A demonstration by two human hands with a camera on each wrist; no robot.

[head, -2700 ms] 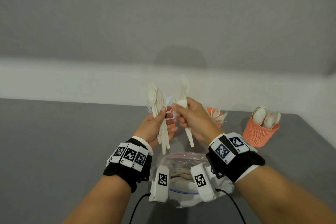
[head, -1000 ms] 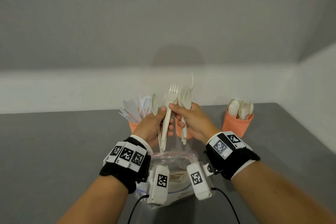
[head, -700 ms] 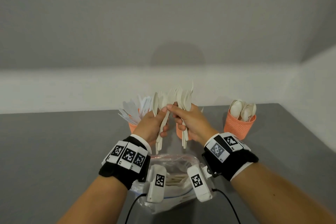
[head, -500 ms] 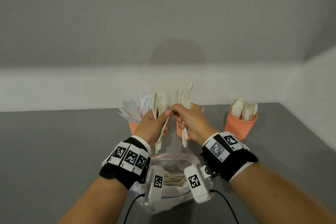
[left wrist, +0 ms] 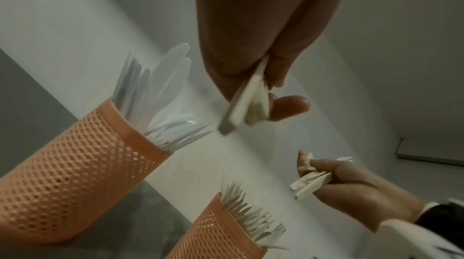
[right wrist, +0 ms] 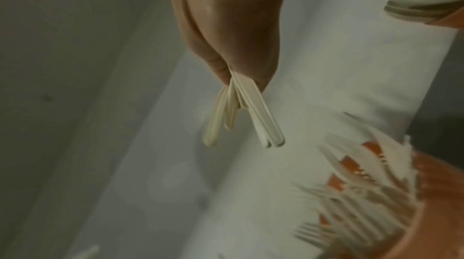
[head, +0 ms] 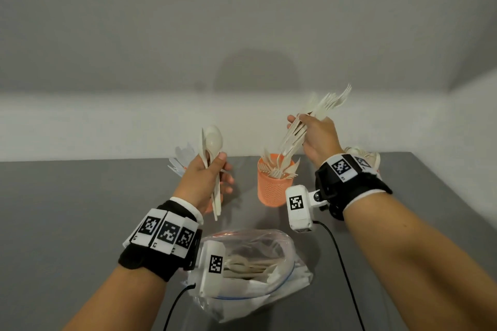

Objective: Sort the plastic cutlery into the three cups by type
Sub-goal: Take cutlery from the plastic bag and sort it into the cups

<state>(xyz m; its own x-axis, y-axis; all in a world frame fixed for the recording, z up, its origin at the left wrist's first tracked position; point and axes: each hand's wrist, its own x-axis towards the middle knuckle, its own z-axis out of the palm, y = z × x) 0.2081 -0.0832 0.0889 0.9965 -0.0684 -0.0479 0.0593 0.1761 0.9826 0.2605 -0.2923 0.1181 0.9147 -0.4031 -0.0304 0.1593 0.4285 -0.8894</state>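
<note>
My left hand [head: 208, 180] gripped a small bunch of spoons [head: 212, 142] by the handles, the bowls standing upright in the middle of the head view, left of centre. From the left wrist camera only the handle ends showed, pinched between thumb and fingers [left wrist: 288, 107] near the top centre of that frame. My right hand [head: 317, 140] was closed round a bundle of forks [head: 304, 129], tilted so the tines pointed to the upper right and the handles slanted down toward the fork cup [head: 273, 183], which stood at centre frame already holding forks. The handle ends hung just above its rim (whether they touched the forks inside, I could not tell). In the right wrist view the handles fanned out below my fingers at centre, with the fork cup blurred at the lower right.

The knife cup [left wrist: 75, 164] stood mostly hidden behind my left hand in the head view; the left wrist camera showed it plainly at the left, full of pale knives [left wrist: 160, 92]. The spoon cup [head: 375, 161] peeked out behind my right wrist at the right. At the lower centre of the head view a clear plastic bag [head: 269, 258] lay on the grey table [head: 67, 209], more cutlery inside it.
</note>
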